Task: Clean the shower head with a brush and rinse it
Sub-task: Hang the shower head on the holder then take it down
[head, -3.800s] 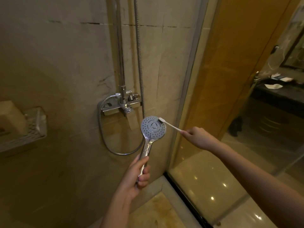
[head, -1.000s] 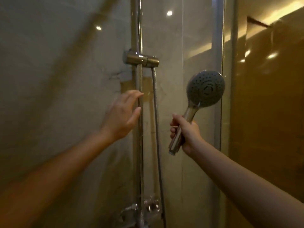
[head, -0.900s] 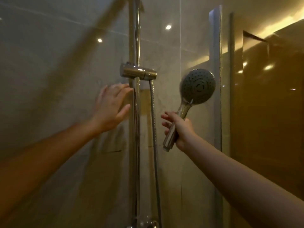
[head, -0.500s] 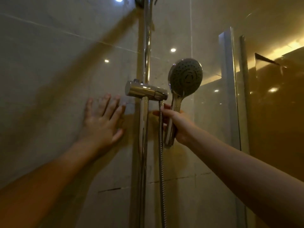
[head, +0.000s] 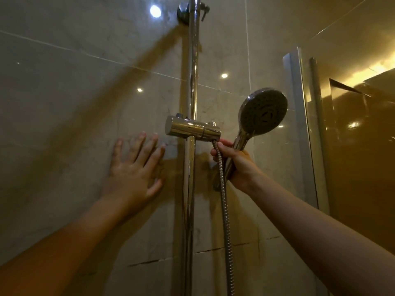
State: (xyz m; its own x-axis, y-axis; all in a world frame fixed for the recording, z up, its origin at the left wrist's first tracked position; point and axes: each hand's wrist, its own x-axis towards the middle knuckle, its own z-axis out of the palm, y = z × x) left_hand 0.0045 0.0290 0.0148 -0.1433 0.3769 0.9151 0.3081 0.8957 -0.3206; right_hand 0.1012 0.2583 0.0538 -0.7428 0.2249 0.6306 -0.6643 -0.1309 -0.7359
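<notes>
My right hand (head: 237, 165) grips the chrome handle of the shower head (head: 263, 113), holding it upright just right of the chrome holder (head: 192, 128) on the vertical rail (head: 193, 71). The round grey spray face points toward me. The metal hose (head: 225, 216) hangs down from below my right hand. My left hand (head: 133, 171) lies flat on the tiled wall with fingers spread, left of the rail and below the holder. No brush is in view.
Beige wall tiles (head: 74, 92) with reflected ceiling lights fill the left and centre. A glass shower door with a metal frame (head: 299, 124) stands at the right. The rail's wall bracket (head: 186, 9) is at the top.
The shower head has passed from my left hand to my right and been raised up beside the rail holder. The brush is gone. My left hand has settled flat on the wall.
</notes>
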